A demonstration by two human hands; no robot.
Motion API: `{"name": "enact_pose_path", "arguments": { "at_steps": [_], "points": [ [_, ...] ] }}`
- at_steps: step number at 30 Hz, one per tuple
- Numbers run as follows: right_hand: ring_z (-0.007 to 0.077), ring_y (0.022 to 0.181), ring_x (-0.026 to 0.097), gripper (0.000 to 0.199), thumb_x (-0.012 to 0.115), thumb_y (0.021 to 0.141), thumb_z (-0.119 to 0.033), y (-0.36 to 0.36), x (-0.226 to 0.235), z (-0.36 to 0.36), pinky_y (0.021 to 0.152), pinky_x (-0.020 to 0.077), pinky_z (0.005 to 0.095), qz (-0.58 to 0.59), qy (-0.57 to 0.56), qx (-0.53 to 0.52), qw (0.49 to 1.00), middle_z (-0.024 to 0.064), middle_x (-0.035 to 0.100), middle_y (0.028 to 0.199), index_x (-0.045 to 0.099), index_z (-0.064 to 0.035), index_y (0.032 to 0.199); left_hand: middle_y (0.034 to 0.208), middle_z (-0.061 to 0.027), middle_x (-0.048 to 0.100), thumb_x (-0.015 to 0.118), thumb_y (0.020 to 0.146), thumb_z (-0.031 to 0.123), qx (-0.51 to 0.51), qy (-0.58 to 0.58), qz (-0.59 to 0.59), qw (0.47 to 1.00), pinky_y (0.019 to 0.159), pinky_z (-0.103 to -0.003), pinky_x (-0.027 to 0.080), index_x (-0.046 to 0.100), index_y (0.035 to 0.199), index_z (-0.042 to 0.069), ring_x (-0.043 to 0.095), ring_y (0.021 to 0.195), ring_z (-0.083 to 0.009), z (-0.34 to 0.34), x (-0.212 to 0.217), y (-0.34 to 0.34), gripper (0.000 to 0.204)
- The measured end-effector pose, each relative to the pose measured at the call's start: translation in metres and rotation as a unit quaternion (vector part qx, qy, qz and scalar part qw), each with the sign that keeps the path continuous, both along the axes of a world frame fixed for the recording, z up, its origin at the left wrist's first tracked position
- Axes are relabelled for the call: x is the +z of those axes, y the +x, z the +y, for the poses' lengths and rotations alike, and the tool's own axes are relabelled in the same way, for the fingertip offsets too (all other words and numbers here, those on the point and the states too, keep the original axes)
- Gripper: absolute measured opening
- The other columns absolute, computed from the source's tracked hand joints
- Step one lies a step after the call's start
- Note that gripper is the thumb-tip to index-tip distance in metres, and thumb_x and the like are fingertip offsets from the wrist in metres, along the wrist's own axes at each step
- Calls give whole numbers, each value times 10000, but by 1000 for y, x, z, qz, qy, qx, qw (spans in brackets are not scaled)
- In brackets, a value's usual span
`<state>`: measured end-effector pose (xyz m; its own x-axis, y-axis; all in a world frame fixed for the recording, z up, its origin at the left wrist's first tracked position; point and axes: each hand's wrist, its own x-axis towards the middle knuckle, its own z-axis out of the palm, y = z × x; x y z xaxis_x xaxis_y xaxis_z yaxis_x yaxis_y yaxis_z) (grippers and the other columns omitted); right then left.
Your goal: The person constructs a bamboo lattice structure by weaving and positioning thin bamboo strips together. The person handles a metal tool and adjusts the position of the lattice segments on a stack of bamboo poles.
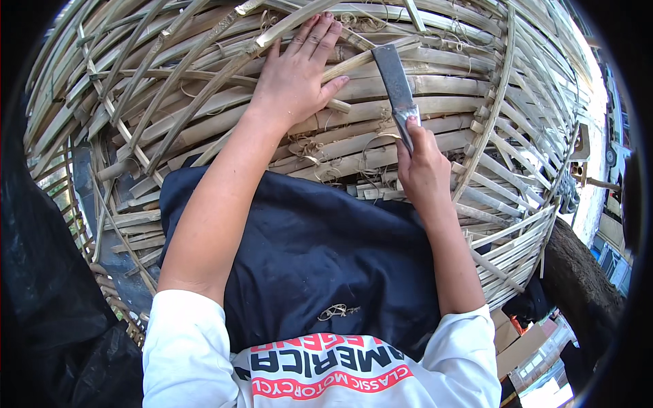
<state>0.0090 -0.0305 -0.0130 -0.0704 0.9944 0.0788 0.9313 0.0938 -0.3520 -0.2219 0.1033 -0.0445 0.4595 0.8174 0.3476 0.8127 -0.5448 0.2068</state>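
Note:
My right hand [426,166] is closed round the handle of a broad, straight knife [393,76] with a dark, square-ended blade. The thumb lies along the handle. Near its tip the blade crosses a split bamboo strip [354,64], apparently touching it. My left hand [294,78] lies palm down over the bamboo, fingers stretched out and thumb apart. That strip comes out between its thumb and index finger; whatever is under the palm is hidden. Beside the left fingers runs a longer slanting bamboo strip [228,68]. Dark cloth [320,238] covers my lap, below both hands.
Layers of split bamboo [435,85] spread across the front, with curled shavings [309,148] on them. A curved bamboo rib [495,102] stands at the right, slats beyond it. A thick brown log [581,272] lies farther right. Black sheeting [54,292] hangs at the left.

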Motion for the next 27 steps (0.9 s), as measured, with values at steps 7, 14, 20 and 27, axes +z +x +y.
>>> {"name": "enact_pose_path", "arguments": {
  "at_steps": [7,14,20,27],
  "points": [
    [369,647,623,472,636,903,-117,3,2,8,553,499,462,-47,0,-1,999,155,590,881,442,-104,1333,1595,-31,267,549,910,525,1,-3,22,1000,1153,-538,251,232,1540,168,240,1473,-181,3,2,4,790],
    [385,661,623,383,620,914,-138,0,6,10,551,494,474,17,77,17,997,171,581,865,496,-105,1275,1623,-115,140,513,930,512,-17,-86,51,995,1175,-550,175,132,1558,96,142,1497,-274,0,10,-1,845],
    [406,673,634,401,604,927,-193,-9,18,5,557,502,490,42,176,33,983,194,587,875,467,-136,1299,1626,-111,132,509,932,518,-22,-85,60,994,1181,-535,163,123,1561,108,126,1501,-272,0,11,-3,845],
    [399,785,663,382,642,899,-87,-21,53,-1,647,524,452,98,95,0,991,202,632,963,494,-51,1249,1637,-85,93,486,947,511,-9,-95,67,993,1183,-533,169,80,1569,125,114,1503,-253,-1,6,-4,837]
  ]
}}
